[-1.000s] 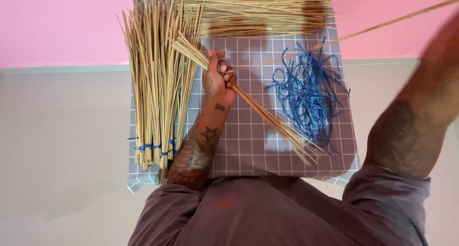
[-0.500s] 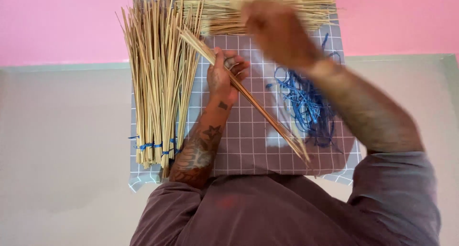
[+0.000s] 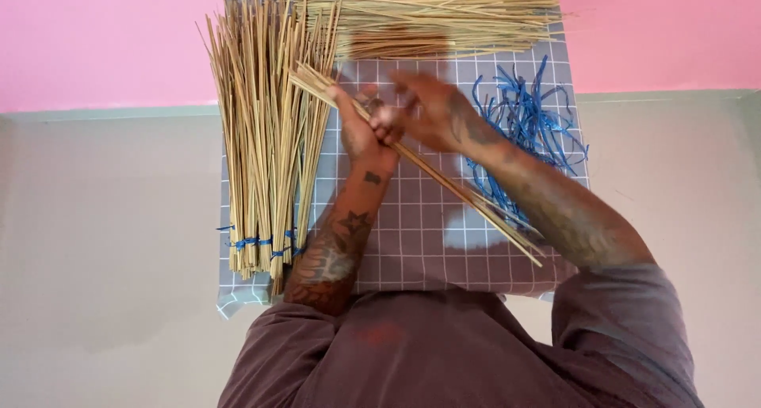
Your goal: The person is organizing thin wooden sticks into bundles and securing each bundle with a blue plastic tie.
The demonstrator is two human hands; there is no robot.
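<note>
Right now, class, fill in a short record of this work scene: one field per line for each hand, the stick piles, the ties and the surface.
left hand: left hand gripping a small bundle of thin sticks that slants across the mat
right hand: right hand meets the left hand at the bundle
tied bundles: tied stick bundles lie left of the hands, bound near the bottom with blue ties
loose sticks: loose stick pile lies crosswise at the top
ties: blue strips heaped to the right
surface: grey checked mat
</note>
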